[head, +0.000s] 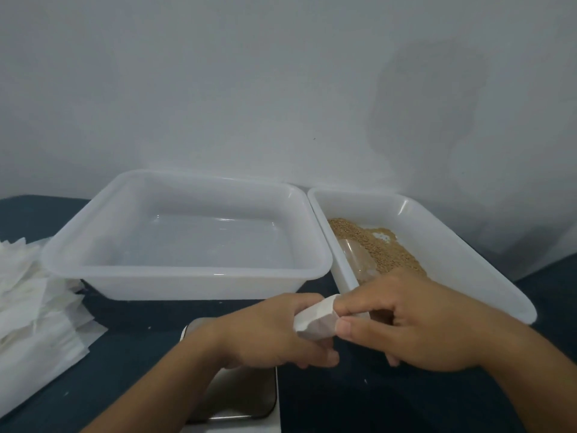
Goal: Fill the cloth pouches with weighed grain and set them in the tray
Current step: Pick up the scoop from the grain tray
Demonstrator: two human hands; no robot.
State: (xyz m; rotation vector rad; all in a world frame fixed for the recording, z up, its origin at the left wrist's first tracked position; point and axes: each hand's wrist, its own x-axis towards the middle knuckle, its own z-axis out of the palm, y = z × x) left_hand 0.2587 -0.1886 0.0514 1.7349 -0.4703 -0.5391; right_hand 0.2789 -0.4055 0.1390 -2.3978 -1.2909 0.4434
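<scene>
— Hands first: what are they holding?
— Both the left hand (281, 331) and the right hand (412, 323) pinch one small white cloth pouch (315, 320), held in the air above the steel kitchen scale (237, 392), near the shallow white plastic tray of brown grain (379, 248).
— Which step?
— Seemingly opening its mouth; I cannot tell whether it holds grain.
— Next?
— Probably scooping with the clear plastic scoop (357, 256). The large translucent plastic tray (187, 271) holds no pouches yet.
</scene>
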